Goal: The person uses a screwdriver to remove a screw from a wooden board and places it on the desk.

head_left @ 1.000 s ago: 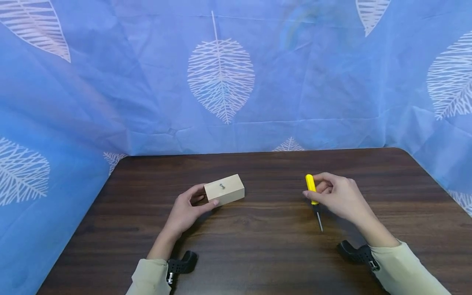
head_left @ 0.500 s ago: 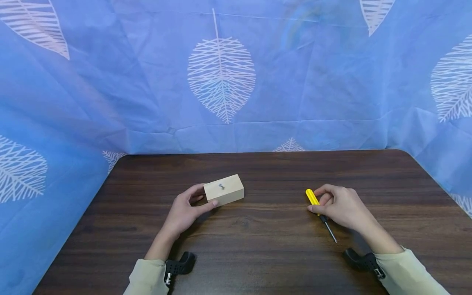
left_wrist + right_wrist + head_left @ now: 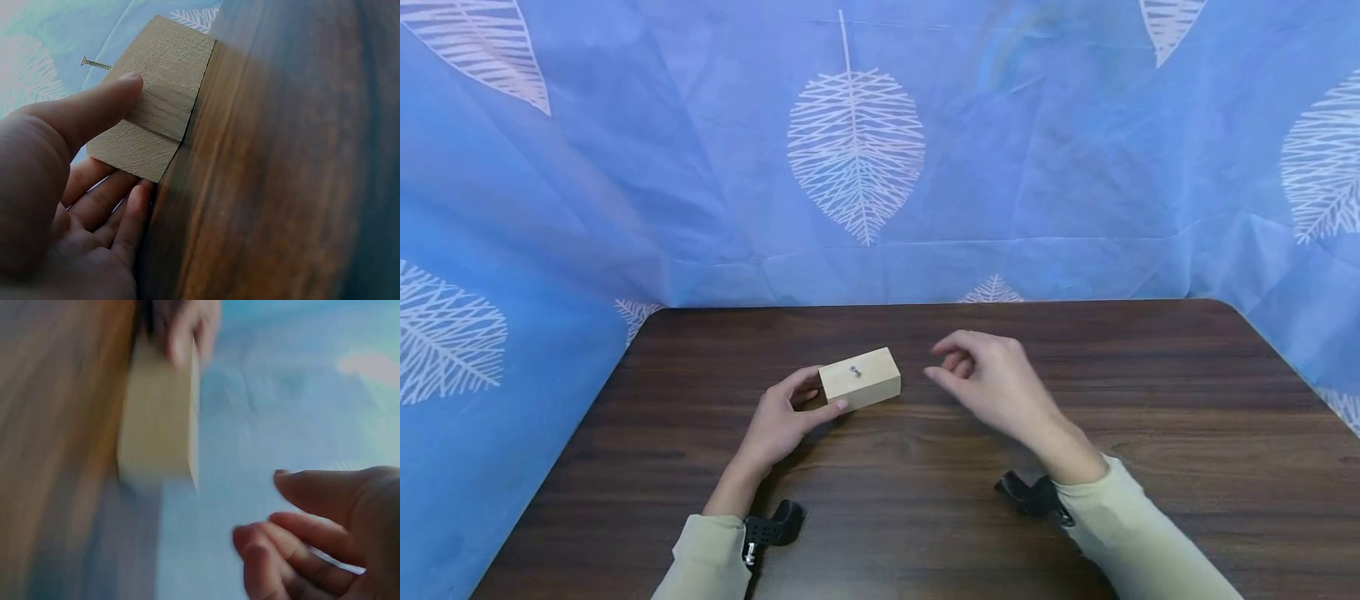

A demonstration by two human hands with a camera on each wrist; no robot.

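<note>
A pale wooden block (image 3: pixel 876 377) lies on the table, and my left hand (image 3: pixel 781 423) grips its left end, thumb on the near side. From the block's top sticks a small metal screw (image 3: pixel 855 372); its threaded shank and flared head show in the left wrist view as a screw (image 3: pixel 97 64) beyond the thumb. To the right of the block, apart from it, my right hand (image 3: pixel 988 379) hovers over the table with loosely bent fingers and nothing between them. The right wrist view is blurred. The yellow-handled screwdriver from before shows in no current view.
Both hands work over a dark wood-grain table (image 3: pixel 880 500) with rounded far corners. Behind it hangs a blue cloth (image 3: pixel 715 167) printed with white leaves. A black wrist mount (image 3: pixel 775 525) sits at the left cuff, another black mount (image 3: pixel 1030 493) at the right.
My right hand has let go of the yellow screwdriver and moved left and away from me, closer to the block. My left hand keeps its grip on the block.
</note>
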